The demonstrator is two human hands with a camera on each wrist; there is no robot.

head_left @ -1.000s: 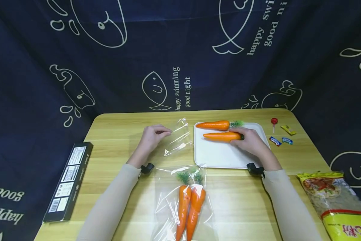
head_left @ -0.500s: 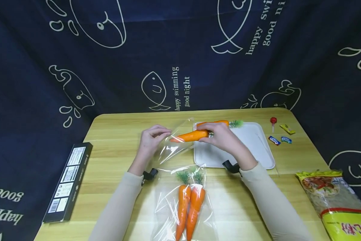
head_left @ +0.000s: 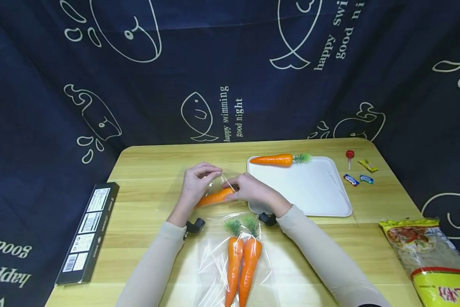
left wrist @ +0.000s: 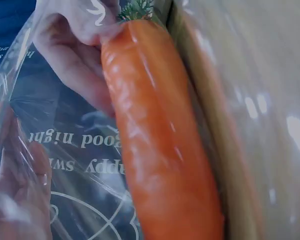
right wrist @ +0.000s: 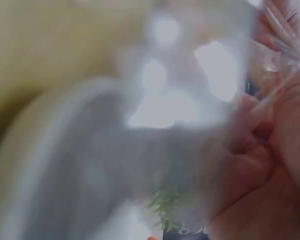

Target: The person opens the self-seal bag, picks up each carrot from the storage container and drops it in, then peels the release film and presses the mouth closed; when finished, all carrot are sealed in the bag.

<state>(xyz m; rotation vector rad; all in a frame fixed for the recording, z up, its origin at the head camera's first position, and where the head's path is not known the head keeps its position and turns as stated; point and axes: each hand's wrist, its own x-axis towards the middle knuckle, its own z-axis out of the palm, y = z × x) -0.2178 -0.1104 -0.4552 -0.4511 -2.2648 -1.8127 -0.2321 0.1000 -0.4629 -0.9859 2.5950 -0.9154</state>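
My left hand (head_left: 194, 183) pinches the mouth edge of a clear plastic bag (head_left: 215, 184). With my right hand (head_left: 249, 188) I hold an orange carrot (head_left: 215, 197) near its leafy end. The carrot's pointed end lies to the left, within the bag. In the left wrist view the carrot (left wrist: 155, 135) fills the middle, with fingers (left wrist: 80, 65) at its green-topped end. Glare and the bag's film blur much of the right wrist view. Closer to me lies a second clear bag (head_left: 210, 260) with two carrots (head_left: 241, 266) side by side inside.
A white tray (head_left: 302, 198) stands right of the hands, bearing one carrot (head_left: 272, 160) along its back edge. Farther right lie a red lollipop (head_left: 350, 154) and several wrapped candies (head_left: 351, 180). A black box (head_left: 88, 232) lies left; a yellow food packet (head_left: 425, 260) lies right.
My right hand has carried a carrot leftward off the tray and into the bag by my left hand. The left hand keeps its pinch on the bag and has shifted slightly.
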